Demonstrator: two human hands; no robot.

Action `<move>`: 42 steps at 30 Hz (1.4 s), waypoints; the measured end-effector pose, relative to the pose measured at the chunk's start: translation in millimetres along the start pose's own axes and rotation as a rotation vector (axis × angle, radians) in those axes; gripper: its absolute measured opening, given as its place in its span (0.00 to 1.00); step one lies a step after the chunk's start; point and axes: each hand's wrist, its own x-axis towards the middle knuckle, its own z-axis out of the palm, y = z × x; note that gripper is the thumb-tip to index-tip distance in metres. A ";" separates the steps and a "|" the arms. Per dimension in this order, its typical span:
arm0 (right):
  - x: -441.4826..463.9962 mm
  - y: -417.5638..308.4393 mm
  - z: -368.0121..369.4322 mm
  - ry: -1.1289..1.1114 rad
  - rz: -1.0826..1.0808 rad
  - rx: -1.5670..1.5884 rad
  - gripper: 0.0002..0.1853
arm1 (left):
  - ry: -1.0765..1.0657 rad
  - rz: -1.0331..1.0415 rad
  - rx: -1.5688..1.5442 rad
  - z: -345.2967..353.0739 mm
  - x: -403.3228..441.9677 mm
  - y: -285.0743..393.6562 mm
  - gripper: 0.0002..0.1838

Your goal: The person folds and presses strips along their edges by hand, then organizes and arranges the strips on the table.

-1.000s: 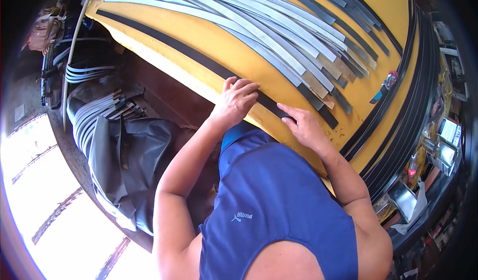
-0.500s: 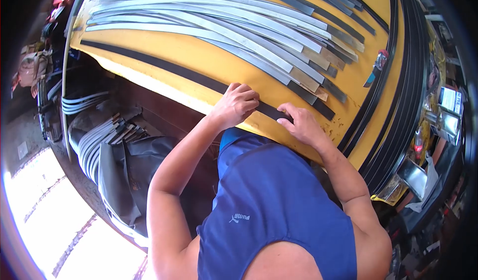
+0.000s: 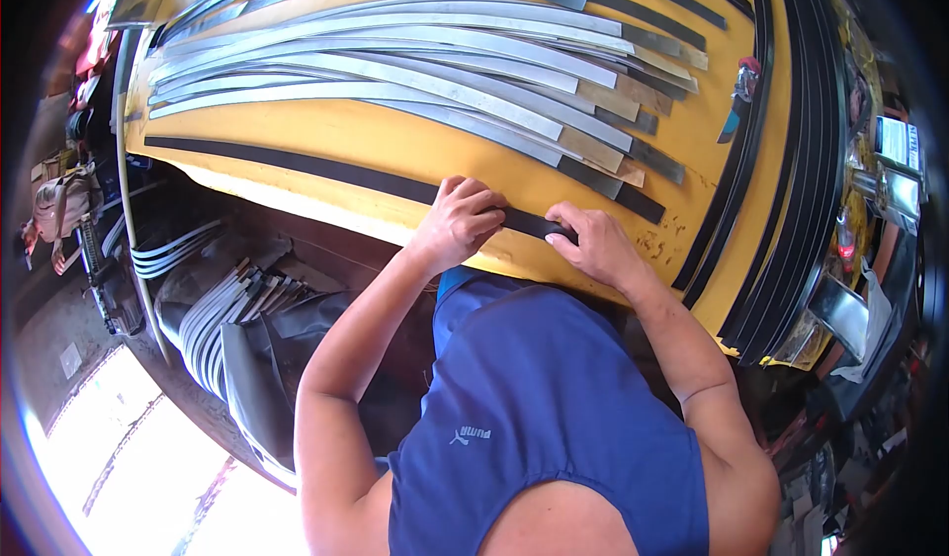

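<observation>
A long flat black strip lies along the near edge of the yellow tabletop. My left hand is closed on it, fingers curled over the band. At the strip's right end, my right hand pinches it between thumb and fingers. A short stretch of black shows between both hands. Just beyond them lies a fanned pile of whitish-grey strips, several with brown or dark ends.
A cutter knife with a teal part lies on the right of the table. Long black strips run along that side. Curved pale strips hang below on the left, beside dark sheeting. Metal pieces sit at far right.
The view has shifted slightly, so the table and strips appear lower at the left. Both hands keep their hold on the black strip, with the right fingers curled a little more at its end.
</observation>
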 end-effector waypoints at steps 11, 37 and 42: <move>-2.6 0.5 2.6 0.035 0.003 -0.035 0.15 | 0.019 0.045 -0.046 24.6 11.5 16.8 0.08; -28.4 23.0 7.5 0.250 -0.104 -0.069 0.08 | 0.096 -0.037 0.025 33.0 8.0 37.9 0.09; -31.2 22.6 7.1 0.237 -0.085 -0.056 0.08 | 0.119 0.037 0.040 52.3 16.7 51.6 0.08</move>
